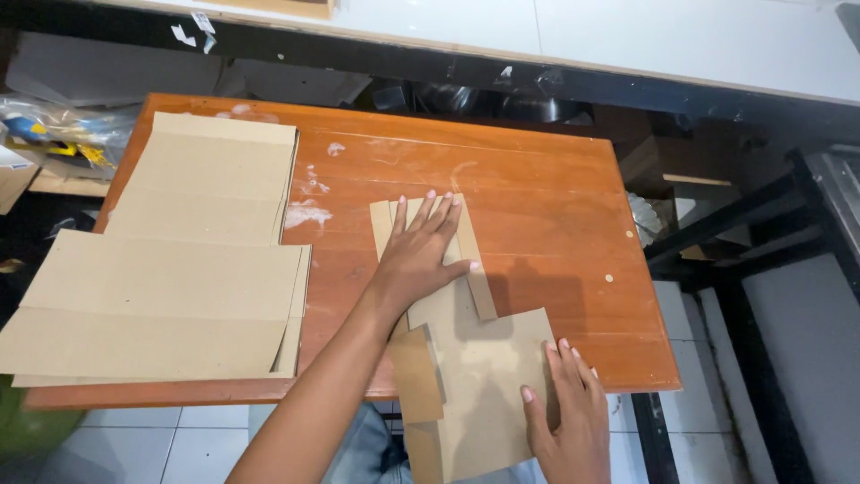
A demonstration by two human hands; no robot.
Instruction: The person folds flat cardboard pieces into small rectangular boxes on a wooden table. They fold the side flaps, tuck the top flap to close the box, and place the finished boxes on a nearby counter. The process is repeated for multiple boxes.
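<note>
Two bare hands press on a cut cardboard sheet [479, 358] at the lower middle of the frame. The left hand [419, 255] lies flat with fingers spread wide, palm down on the sheet's narrow upper part, near the centre of the picture; it grips nothing. The right hand [564, 412] sits at the lower right, fingers straight and close together, resting flat on the sheet's wider lower part near its right edge; it also grips nothing, only presses.

The sheet is plain brown, with a narrow strip at the top, a broad square section below, and a small flap [417, 372] folded at its left side. Its upper part lies on an orange-brown wooden table [555, 215]; its lower part hangs past the table's near edge, toward the person's lap.

At the left of the frame, well apart from the hands, a stack of larger brown cardboard sheets [166, 305] lies on the table, with a second stack [210, 179] just above it at the upper left. White smears [306, 213] mark the wood between the stacks and the left hand. A dark metal frame [743, 224] stands at the right.
</note>
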